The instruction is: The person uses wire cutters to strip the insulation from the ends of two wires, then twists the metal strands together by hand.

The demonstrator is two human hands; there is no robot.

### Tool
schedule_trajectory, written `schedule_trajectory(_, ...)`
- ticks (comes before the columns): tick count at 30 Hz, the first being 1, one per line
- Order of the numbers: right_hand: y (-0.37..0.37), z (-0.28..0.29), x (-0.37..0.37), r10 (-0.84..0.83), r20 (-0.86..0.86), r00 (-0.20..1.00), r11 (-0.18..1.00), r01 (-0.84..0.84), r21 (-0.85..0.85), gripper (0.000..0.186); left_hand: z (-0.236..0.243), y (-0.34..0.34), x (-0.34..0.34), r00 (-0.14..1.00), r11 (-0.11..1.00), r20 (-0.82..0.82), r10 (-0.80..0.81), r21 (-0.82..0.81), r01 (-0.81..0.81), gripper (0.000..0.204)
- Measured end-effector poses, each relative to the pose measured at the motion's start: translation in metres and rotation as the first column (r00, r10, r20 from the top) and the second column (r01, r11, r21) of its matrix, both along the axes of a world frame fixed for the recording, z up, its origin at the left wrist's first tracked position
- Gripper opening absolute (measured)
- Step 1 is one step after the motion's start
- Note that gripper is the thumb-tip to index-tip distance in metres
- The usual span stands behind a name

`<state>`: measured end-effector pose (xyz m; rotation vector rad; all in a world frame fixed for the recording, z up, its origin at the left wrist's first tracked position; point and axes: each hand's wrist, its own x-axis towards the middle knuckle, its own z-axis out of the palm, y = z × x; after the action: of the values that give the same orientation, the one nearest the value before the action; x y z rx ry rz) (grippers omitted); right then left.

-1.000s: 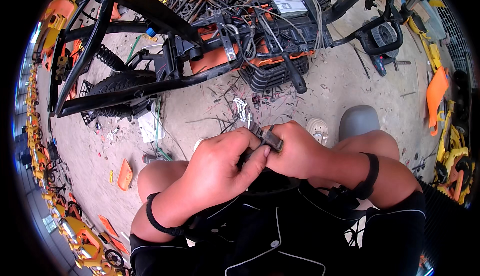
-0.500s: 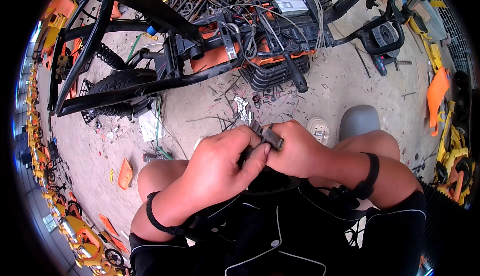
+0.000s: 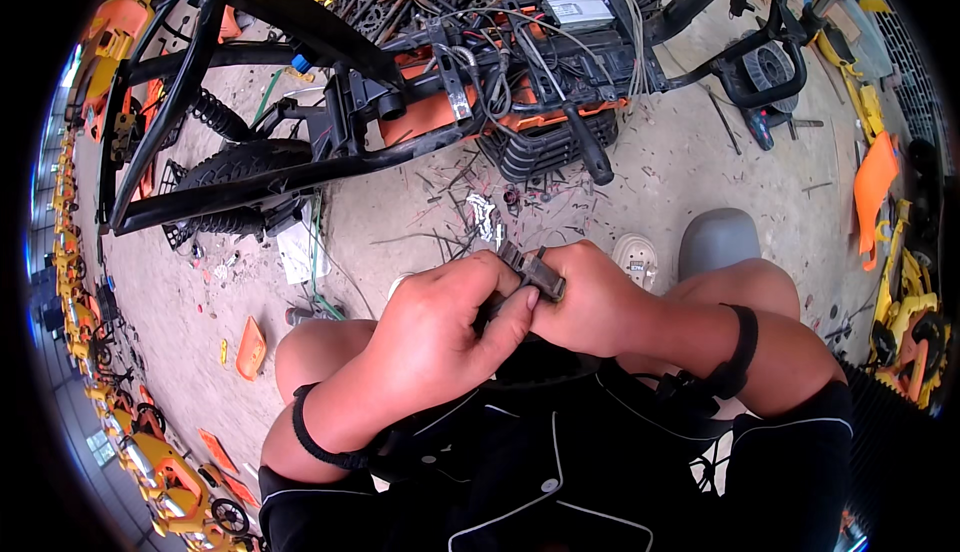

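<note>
My left hand (image 3: 435,327), right hand (image 3: 592,297): gripping at least one dark part (image 3: 541,277). Ahead: one black frame (image 3: 220,200), one screwdriver (image 3: 588,147) across.

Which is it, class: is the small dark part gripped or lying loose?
Gripped: the left hand and right hand are curled around the small dark part, which shows between them.

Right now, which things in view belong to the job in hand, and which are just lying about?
Job in hand:
- dark part, held between left hand and right hand
- probably black frame
- possibly tool resting on it

Apparently lying about:
- orange piece, left floor
- white sheet
- orange panel, far right
</note>
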<state>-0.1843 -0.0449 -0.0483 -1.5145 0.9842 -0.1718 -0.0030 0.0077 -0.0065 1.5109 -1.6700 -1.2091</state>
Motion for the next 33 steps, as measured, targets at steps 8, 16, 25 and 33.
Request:
schedule_trajectory(8, 0.0012, -0.0016, 0.0003, -0.004, 0.008, 1.0, 1.0, 0.004, -0.018, 0.028, 0.0007, 0.0, 0.0003, 1.0, 1.0, 0.016, -0.006, -0.022, 0.007, 0.015)
schedule_trajectory(16, 0.0006, 0.0015, 0.0016, -0.013, -0.012, 1.0, 1.0, 0.013, -0.012, 0.029, 0.0002, -0.0006, 0.0004, 1.0, 0.999, 0.025, -0.01, -0.033, 0.011, 0.015)
schedule_trajectory(25, -0.0004, -0.0042, 0.0022, -0.037, 0.017, 0.999, 0.999, 0.037, -0.002, 0.029, -0.0005, -0.005, 0.0013, 0.998, 0.998, 0.065, -0.025, -0.059, 0.029, 0.014)
schedule_trajectory(33, -0.0029, -0.0062, 0.0013, -0.05, 0.018, 0.999, 0.998, 0.049, 0.032, 0.03, -0.0051, -0.0091, 0.0012, 0.996, 0.999, 0.09, -0.002, -0.048, 0.007, 0.012)
